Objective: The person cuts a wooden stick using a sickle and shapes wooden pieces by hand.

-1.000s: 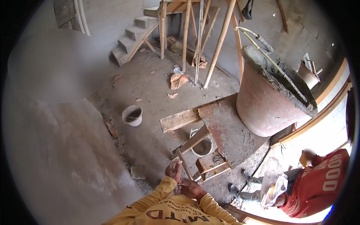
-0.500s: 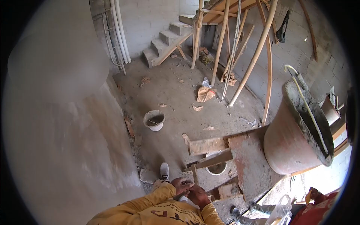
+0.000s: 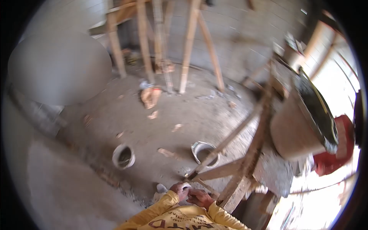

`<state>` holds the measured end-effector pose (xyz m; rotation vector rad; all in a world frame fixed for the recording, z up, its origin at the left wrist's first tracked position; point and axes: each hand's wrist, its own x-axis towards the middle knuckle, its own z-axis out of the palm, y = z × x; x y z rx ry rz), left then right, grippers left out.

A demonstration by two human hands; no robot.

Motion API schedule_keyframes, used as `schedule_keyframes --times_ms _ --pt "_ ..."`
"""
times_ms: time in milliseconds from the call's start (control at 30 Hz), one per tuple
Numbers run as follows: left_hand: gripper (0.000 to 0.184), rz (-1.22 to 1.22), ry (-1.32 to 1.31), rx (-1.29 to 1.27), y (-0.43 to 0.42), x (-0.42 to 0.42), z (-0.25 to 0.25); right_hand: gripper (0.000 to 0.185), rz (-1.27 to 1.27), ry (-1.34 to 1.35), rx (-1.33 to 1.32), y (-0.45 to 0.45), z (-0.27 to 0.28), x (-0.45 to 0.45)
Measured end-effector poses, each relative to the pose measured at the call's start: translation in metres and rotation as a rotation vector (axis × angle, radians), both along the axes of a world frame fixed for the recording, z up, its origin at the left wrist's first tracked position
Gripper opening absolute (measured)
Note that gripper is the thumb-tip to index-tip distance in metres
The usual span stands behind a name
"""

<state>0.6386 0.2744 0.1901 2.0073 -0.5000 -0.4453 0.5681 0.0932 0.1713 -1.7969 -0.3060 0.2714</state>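
My two hands meet in front of my yellow shirt (image 3: 184,214), low in the view. My left hand (image 3: 179,190) has its fingers curled inward. Close against it, my right hand (image 3: 200,198) is bent with its fingertips pinched together. Whatever sits between the fingers is too small and blurred to name. To the right of my hands stands a wooden trestle (image 3: 245,176) bearing a mortar-smeared board (image 3: 274,172). On that board rests a large bucket (image 3: 293,128) with grey mortar on its rim.
Two smaller buckets, one at left (image 3: 124,156) and one (image 3: 205,153) beside the trestle, stand on the dusty floor. Torn brown paper (image 3: 150,96) lies farther back, near several wooden props (image 3: 189,50). A person in red (image 3: 337,145) is at the right.
My view has swung to the right, so the stairs have left it and the props sit farther left. The person in red appears higher up. My hands remain together.
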Motion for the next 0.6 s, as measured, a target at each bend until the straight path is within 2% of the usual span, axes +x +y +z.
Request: schedule_keyframes --times_ms 67,100,133,200,233,333,367,400,467,500,533,600 --pt "0.012 -0.044 -0.019 0.026 0.014 0.019 0.013 0.023 -0.033 -0.201 -0.145 0.018 0.008 0.012" --pt "0.011 -0.068 -0.078 0.057 0.020 0.026 0.010 0.016 -0.089 0.015 -0.099 0.029 0.003 0.009" --pt "0.011 -0.124 -0.069 0.052 0.024 0.032 0.000 0.016 -0.145 0.029 -0.101 0.040 0.001 0.010" --pt "0.009 -0.159 -0.104 -0.014 0.029 0.042 -0.019 0.007 -0.507 0.931 0.855 0.053 0.000 0.017" --pt "0.010 -0.179 -0.066 -0.036 0.031 0.048 -0.015 0.009 -0.465 0.928 0.970 0.051 -0.004 0.018" --pt "0.013 -0.191 0.010 -0.075 0.032 0.066 0.002 0.012 -0.487 0.977 0.973 0.054 0.001 0.028" --pt "0.015 -0.186 -0.053 -0.086 0.031 0.073 0.005 0.013 -0.608 0.995 0.902 0.058 0.033 0.037" --pt "0.015 -0.210 -0.055 -0.083 0.029 0.078 0.007 0.013 -0.624 0.984 0.919 0.055 0.035 0.043" --pt "0.016 -0.183 0.036 -0.037 0.023 0.084 0.023 0.013 -0.497 0.878 0.994 0.052 0.034 0.045" --pt "0.017 -0.174 0.012 -0.024 0.021 0.086 0.025 0.014 -0.527 0.813 0.890 0.050 0.030 0.048" --pt "0.017 -0.161 0.003 -0.017 0.018 0.088 0.028 0.014 -0.508 0.812 0.892 0.048 0.028 0.050" --pt "0.017 -0.113 0.110 -0.028 0.013 0.088 0.035 0.014 -0.586 0.854 0.827 0.045 0.035 0.057"
